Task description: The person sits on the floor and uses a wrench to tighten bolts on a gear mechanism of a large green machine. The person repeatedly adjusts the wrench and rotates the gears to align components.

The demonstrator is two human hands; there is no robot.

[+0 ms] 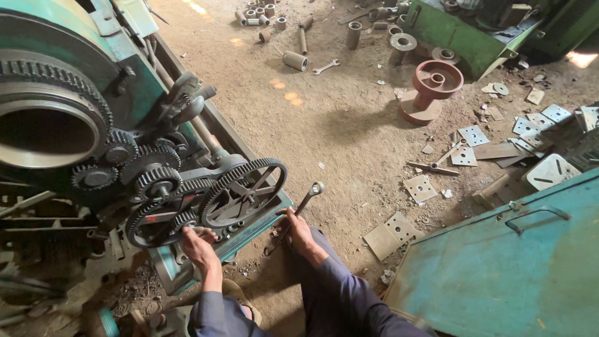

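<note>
Left hand (198,244) fingers pressed on small gear (185,220) at near end of green lathe (75,93), grasp unclear; right hand (298,229) clenched round one ring spanner (302,206). Two big spoked gears (244,192) meshed. One red pulley (432,87) far right on dirt floor (324,131)

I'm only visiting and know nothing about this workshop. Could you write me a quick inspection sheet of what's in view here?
Surface: bare dirt floor, dusty, littered with metal.
Job's things: green machine with its gear train exposed; ring spanner.
Clutter: square drilled plates, short pipe pieces, a loose open-ended spanner, a reddish pulley wheel.
Grippers: left hand touches the lower gears; right hand grips the ring spanner, which slants up off the floor.
Cables: nothing seen.
Surroundings: a blue-green metal cover with a handle at the lower right, another green machine base at the top.
</note>
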